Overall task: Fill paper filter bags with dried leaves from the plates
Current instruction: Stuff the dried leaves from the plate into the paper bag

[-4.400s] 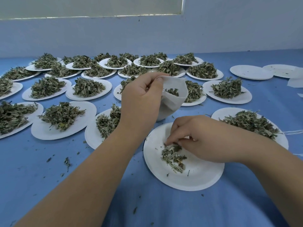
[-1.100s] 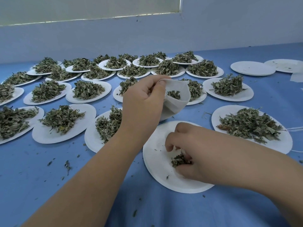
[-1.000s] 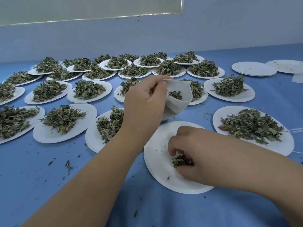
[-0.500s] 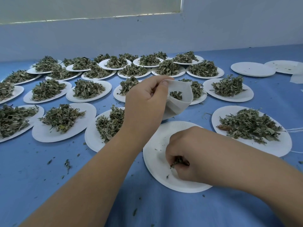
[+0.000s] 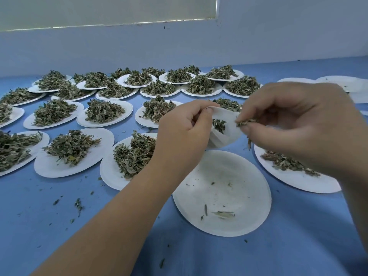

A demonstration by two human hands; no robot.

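The left hand holds a white paper filter bag up above the table. Its thumb and fingers pinch the bag's near rim so that the mouth gapes toward the right, and a small dark clump of leaves lies inside. The right hand is raised just to the right of the bag, thumb and fingertips closed on a pinch of dried leaves at the edge of the bag's mouth; whether the pinch touches the paper cannot be told. One shred dangles below the right fingers. Under both hands lies a white paper plate, nearly bare, with only a few stems and crumbs near its front. To its right, partly hidden by the right wrist, another plate carries a thin spread of leaves. To its left, beside the left forearm, a third plate bears a full heap. Beyond the hands, rows of heaped plates stretch back toward the wall, and bare plates lie at the far right. Loose leaf bits dot the blue table covering.
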